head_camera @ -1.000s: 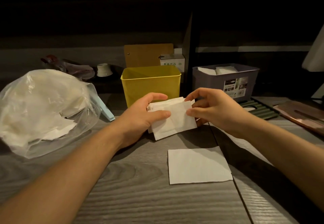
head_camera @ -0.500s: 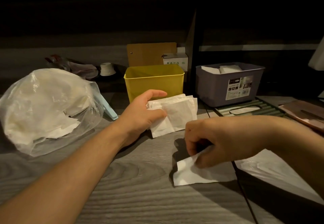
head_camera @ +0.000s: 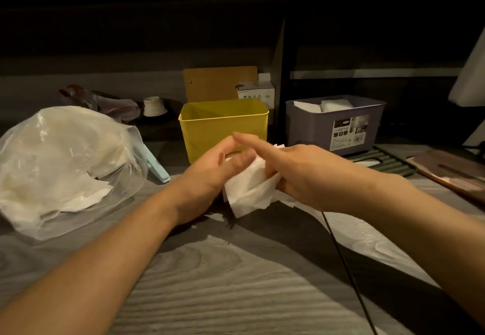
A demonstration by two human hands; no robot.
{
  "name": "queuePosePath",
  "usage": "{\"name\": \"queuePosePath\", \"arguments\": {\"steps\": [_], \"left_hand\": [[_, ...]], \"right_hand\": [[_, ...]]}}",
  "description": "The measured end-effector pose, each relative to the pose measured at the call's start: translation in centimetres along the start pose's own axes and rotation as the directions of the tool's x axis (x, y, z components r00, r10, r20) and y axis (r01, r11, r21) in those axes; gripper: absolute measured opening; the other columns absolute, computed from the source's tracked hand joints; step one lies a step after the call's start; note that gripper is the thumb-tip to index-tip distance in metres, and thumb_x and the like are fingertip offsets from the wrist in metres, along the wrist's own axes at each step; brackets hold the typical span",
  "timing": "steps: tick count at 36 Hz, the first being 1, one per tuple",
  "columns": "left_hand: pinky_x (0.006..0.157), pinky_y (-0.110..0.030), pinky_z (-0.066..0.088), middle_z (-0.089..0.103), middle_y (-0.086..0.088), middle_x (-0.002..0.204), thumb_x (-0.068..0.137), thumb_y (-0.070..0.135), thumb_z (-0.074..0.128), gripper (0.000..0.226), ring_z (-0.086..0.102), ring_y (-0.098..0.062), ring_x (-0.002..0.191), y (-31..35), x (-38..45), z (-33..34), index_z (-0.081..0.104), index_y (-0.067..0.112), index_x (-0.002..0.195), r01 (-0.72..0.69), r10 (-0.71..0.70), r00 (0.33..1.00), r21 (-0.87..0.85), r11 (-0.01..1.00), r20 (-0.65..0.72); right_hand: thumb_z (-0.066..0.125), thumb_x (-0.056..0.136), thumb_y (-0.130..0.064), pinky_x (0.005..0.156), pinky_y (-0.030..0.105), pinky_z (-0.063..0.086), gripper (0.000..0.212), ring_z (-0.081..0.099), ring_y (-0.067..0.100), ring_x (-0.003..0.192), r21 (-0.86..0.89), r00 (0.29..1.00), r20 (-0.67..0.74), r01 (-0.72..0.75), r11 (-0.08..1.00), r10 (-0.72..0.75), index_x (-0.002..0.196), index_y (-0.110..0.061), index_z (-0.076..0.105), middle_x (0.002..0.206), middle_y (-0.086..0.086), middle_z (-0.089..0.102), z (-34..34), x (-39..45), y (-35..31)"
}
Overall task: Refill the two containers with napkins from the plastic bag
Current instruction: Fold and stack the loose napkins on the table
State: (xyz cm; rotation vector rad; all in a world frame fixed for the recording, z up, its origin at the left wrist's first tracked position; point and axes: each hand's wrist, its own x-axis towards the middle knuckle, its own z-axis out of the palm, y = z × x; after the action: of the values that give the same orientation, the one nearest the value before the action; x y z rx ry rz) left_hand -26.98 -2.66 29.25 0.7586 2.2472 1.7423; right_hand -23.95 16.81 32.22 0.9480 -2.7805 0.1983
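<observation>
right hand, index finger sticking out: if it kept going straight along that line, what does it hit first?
Likely the left hand: the right hand points its index finger up-left, its tip right by the left hand's raised fingertips. Past them stands the yellow container. Depth between the fingertips is unclear.

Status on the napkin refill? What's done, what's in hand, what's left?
Done: the grey container already shows napkins at its rim. In hand: the left hand and right hand hold a small stack of napkins together, in front of the yellow container. Left: no napkins visible in the yellow container, and the plastic bag still holds plenty.
</observation>
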Motion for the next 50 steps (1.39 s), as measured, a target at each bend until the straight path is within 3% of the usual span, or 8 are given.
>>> {"name": "queuePosePath", "arguments": {"steps": [5,15,20,27,31,38,43,50], "left_hand": [[0.105,-0.022,0.036,0.041,0.027,0.15,0.069,0.053,0.079,0.086,0.036,0.0,0.14,-0.7,0.1,-0.3,0.037,0.057,0.144,-0.011,0.007,0.999,0.1,0.995,0.045],[0.107,-0.03,0.037,0.046,0.046,0.129,0.057,0.092,0.061,0.084,0.041,0.019,0.122,-0.6,0.1,-0.1,0.046,0.064,0.134,-0.007,0.006,0.999,0.034,0.999,0.036],[0.098,-0.014,0.046,0.047,0.025,0.146,0.078,0.041,0.083,0.082,0.044,0.005,0.134,-0.3,0.2,0.1,0.038,0.046,0.147,-0.041,0.036,0.998,0.107,0.993,0.057],[0.114,-0.043,0.042,0.047,0.016,0.147,0.085,0.012,0.079,0.086,0.043,-0.012,0.139,-0.7,0.2,0.0,0.035,0.053,0.146,-0.034,0.041,0.999,0.215,0.976,-0.027],[0.093,-0.016,0.049,0.049,0.03,0.126,0.087,-0.002,0.072,0.083,0.055,0.005,0.117,-0.2,0.1,0.1,0.038,0.062,0.128,-0.063,0.079,0.994,0.208,0.976,-0.072],[0.086,-0.036,0.061,0.06,0.007,0.122,0.086,-0.005,0.069,0.078,0.067,-0.007,0.098,0.0,0.0,0.2,0.043,0.044,0.141,-0.026,0.046,0.994,0.199,0.98,-0.098],[0.084,-0.034,0.061,0.061,0.003,0.122,0.086,-0.005,0.067,0.071,0.067,-0.017,0.103,-0.2,0.3,-0.1,0.049,0.042,0.137,-0.007,0.032,0.983,0.133,0.991,-0.183],[0.08,-0.03,0.059,0.055,0.005,0.127,0.084,-0.005,0.066,0.08,0.06,-0.015,0.109,-0.9,0.7,0.7,0.041,0.044,0.142,0.037,-0.018,0.961,0.065,0.997,-0.275]], "right_hand": [[0.059,0.098,-0.01,0.077,0.026,0.051,0.109,0.058,0.009,0.082,-0.005,1.0,0.01,0.012,1.0,-0.012,0.146,-0.051,-0.03,0.101,-0.012,0.049,0.2,0.4,-0.3],[0.05,0.104,-0.014,0.072,0.028,0.053,0.088,0.058,0.011,0.07,0.158,0.995,-0.016,-0.094,0.983,0.097,0.149,-0.052,-0.016,0.08,-0.01,0.055,-0.4,-0.7,1.6],[0.053,0.102,-0.01,0.059,0.021,0.04,0.093,0.045,0.0,0.063,0.003,0.999,-0.04,-0.004,1.0,0.004,0.146,-0.054,-0.016,0.076,-0.02,0.04,-0.2,-0.3,1.3],[0.061,0.094,-0.039,0.091,0.022,0.043,0.081,0.04,0.002,0.104,-0.02,0.996,-0.062,0.061,0.998,-0.062,0.155,-0.046,0.008,0.116,-0.019,0.039,0.0,-0.9,1.8],[0.078,0.084,-0.035,0.111,0.025,0.031,0.097,0.025,0.009,0.139,0.142,0.988,-0.147,0.06,0.988,-0.039,0.156,-0.044,0.014,0.15,-0.012,0.028,0.4,-0.6,2.4],[0.08,0.084,-0.023,0.079,0.013,0.052,0.098,0.056,-0.003,0.095,0.438,0.986,-0.004,-0.147,0.887,0.166,0.154,-0.045,0.015,0.111,-0.031,0.046,1.2,-0.5,3.1],[0.08,0.082,-0.02,0.078,0.025,0.061,0.082,0.068,0.009,0.092,0.702,0.947,-0.034,-0.205,0.682,0.32,0.147,-0.041,0.035,0.111,-0.007,0.059,1.5,-0.6,3.2],[0.065,0.089,-0.002,0.089,0.033,0.059,0.079,0.066,0.018,0.1,0.859,0.878,-0.071,-0.188,0.476,0.473,0.145,-0.048,0.034,0.111,-0.02,0.053,3.8,0.3,1.1]]}}
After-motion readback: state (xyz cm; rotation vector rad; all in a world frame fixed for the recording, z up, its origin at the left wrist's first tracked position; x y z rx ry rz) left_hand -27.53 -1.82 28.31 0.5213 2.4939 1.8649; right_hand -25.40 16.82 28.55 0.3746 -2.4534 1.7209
